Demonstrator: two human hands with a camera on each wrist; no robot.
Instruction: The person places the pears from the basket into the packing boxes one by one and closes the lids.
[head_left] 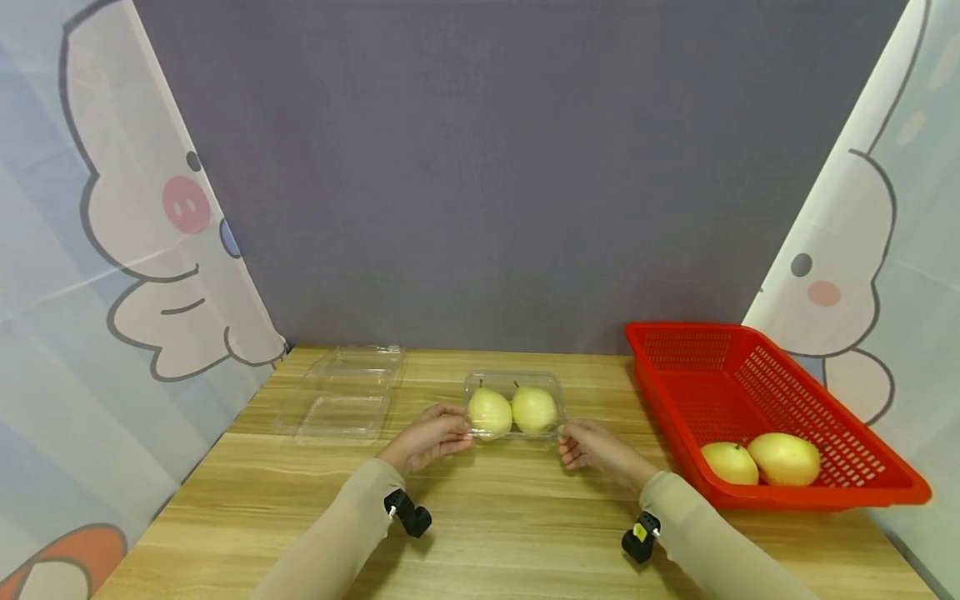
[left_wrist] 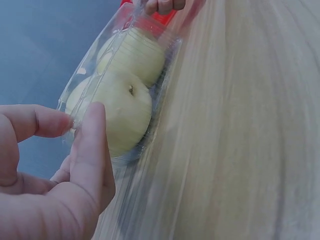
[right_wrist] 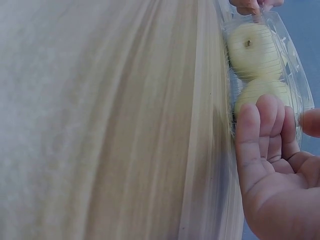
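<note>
- Closest to the camera, my beige sleeves (head_left: 322, 533) come in from the bottom of the frame, a small black wrist camera (head_left: 408, 512) strapped on each arm.
- Under them is the wood-grain table (head_left: 510, 533), filling the lower middle.
- My left hand (head_left: 429, 437) has the near left corner of the container pinched between thumb and fingers.
- My right hand (head_left: 600, 450) is doing the same at the near right corner, thumb on one side of the edge, fingers on the other.
- So the clear container (head_left: 513, 381) is between my hands, just below the middle of the frame. Can't tell if its whole base touches the table.
- Inside it are two pale yellow pears (head_left: 490, 414), side by side, stems up.
- Right side of the frame: a red basket (head_left: 690, 392) with two more yellow fruits (head_left: 784, 459) at its near end.
- Further back on the left, some see-through plastic packaging (head_left: 345, 412) lies on the table; can't tell if it's one piece or several.
- Cartoon-print curtains (head_left: 135, 167) line both sides.
- Grey backdrop (head_left: 517, 183) behind everything.
</note>
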